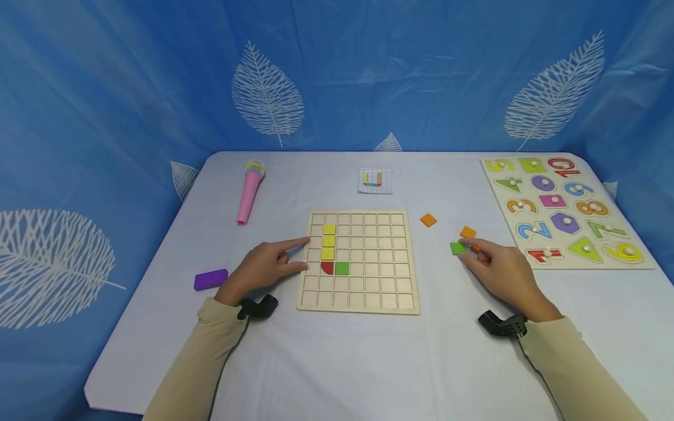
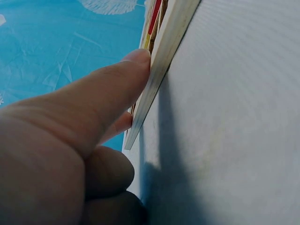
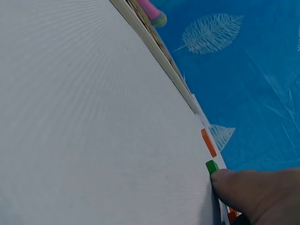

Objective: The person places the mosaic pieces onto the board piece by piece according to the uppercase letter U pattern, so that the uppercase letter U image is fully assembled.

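Note:
A wooden grid board (image 1: 374, 301) lies at the middle of the table. Set in its cells are several yellow square tiles (image 1: 329, 241) in a column, a red rounded tile (image 1: 327, 268) below them and a green square tile (image 1: 341, 268). My left hand (image 1: 263, 266) touches the board's left edge with outstretched index finger and thumb; the thumb (image 2: 119, 77) rests against the rim. Right of the board, my right hand (image 1: 497, 272) pinches another green tile (image 1: 457, 249) between thumb and index finger. Beside it lie orange tiles (image 1: 468, 232), one partly hidden by that hand.
Another orange tile (image 1: 428, 220) lies near the board's upper right corner. A small pattern card (image 1: 375, 181) is behind the board. A pink toy microphone (image 1: 249, 196) and a purple block (image 1: 210, 279) lie left; a number puzzle board (image 1: 568, 213) lies right.

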Demonstrator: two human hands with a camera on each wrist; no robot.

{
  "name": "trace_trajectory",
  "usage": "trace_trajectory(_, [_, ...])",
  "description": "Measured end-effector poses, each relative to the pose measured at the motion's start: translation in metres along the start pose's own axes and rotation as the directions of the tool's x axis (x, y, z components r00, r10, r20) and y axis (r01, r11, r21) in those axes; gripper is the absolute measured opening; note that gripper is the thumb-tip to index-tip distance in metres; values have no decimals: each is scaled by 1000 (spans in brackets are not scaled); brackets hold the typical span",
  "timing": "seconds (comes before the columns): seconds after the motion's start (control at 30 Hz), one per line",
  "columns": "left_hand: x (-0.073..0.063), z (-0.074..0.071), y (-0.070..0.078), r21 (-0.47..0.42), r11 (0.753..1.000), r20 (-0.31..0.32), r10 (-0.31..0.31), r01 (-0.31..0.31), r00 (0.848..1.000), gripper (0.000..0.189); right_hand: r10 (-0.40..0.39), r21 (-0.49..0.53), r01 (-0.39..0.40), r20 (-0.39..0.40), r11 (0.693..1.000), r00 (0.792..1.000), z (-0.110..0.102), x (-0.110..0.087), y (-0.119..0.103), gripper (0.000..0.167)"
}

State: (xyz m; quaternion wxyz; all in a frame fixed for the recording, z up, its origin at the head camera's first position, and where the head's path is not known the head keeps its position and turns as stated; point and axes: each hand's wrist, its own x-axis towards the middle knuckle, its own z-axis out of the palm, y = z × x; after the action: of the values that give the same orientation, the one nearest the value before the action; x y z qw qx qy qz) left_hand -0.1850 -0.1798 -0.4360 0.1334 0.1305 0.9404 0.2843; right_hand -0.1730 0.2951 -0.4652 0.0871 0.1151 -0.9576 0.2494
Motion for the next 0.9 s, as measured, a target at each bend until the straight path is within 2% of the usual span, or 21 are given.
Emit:
trace_trajectory(0.43, [0,-2,2,-5,1000,-1,-11,11,1000,66,-9,-32,9,-10,999,1000,-2,-2,-6,35])
trace_trajectory(0.7, [1,1,0,-17,1000,0,-7,7,1000,65,-36,-50,32,-76,998,996,0,-3,-12,35])
trace_trajectory(0.9, [-1,2,0,-13,1000,-8,-3,3,1000,65,-114,-63,107,-137,992,984,1,-1,-23,31])
